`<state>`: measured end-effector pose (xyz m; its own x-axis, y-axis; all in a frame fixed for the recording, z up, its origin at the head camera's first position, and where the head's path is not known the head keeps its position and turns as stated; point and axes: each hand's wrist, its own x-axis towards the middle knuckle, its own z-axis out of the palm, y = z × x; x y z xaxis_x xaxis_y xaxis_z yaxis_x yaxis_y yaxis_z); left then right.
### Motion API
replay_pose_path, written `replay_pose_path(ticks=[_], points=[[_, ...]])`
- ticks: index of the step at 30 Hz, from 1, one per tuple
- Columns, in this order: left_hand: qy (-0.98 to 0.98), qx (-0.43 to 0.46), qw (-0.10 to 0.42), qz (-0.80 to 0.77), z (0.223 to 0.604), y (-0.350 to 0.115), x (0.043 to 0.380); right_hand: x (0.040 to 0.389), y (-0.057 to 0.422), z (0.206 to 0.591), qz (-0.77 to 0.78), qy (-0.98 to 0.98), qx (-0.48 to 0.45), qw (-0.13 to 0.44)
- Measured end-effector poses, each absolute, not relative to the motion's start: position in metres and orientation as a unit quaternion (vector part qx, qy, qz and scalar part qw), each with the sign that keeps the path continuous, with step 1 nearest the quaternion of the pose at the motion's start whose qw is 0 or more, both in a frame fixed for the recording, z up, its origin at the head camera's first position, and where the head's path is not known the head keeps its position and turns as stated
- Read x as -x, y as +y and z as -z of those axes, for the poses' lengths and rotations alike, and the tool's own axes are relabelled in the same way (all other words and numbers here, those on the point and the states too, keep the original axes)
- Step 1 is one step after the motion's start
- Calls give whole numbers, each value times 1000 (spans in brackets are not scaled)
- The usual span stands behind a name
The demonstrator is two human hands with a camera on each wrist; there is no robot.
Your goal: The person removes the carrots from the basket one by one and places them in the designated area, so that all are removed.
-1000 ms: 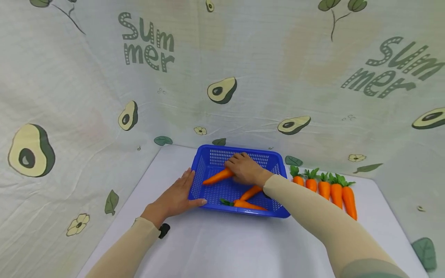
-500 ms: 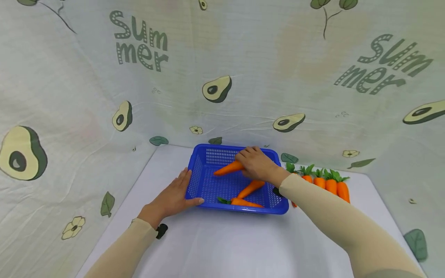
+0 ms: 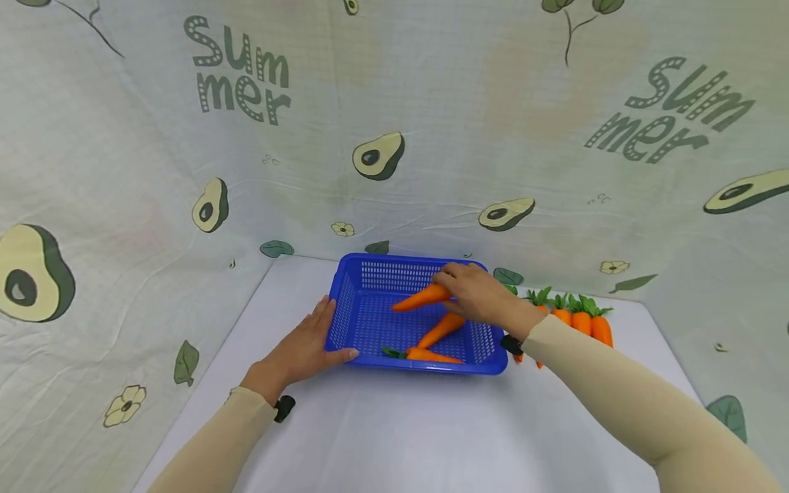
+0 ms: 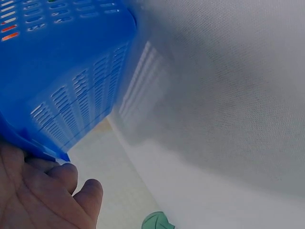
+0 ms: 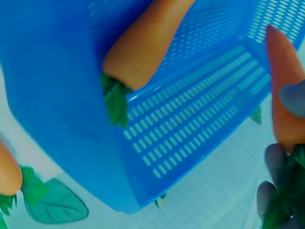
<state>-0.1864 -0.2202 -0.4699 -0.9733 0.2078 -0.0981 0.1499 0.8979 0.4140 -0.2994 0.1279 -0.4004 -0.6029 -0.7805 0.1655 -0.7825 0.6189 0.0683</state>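
A blue plastic basket (image 3: 407,259) with slotted walls sits at the back of the white table. My left hand (image 3: 301,350) rests against its left side, fingers straight and the thumb on the front rim. My right hand (image 3: 477,294) grips an orange carrot (image 3: 422,298) near its leafy end, over the basket's right part. The tip of this held carrot (image 5: 286,95) points left in the head view. Two more carrots lie inside: one slanted (image 3: 442,330), its leaves hidden in the head view, and one along the front wall (image 3: 431,355).
Right of the basket, several carrots (image 3: 581,322) lie in a row, partly hidden behind my right arm. A printed cloth (image 3: 431,171) hangs behind and around the white table (image 3: 394,431).
My right hand has moved right with the carrot, from over the basket's middle toward its right wall. My left hand stays at the basket's left side. The head view has shifted slightly.
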Motion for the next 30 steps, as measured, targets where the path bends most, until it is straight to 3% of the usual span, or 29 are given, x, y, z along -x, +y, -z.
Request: replay_pose_path(ticks=[30], points=[[971, -87, 72, -212, 474, -223, 186, 277, 144, 384, -103, -914, -382, 91]])
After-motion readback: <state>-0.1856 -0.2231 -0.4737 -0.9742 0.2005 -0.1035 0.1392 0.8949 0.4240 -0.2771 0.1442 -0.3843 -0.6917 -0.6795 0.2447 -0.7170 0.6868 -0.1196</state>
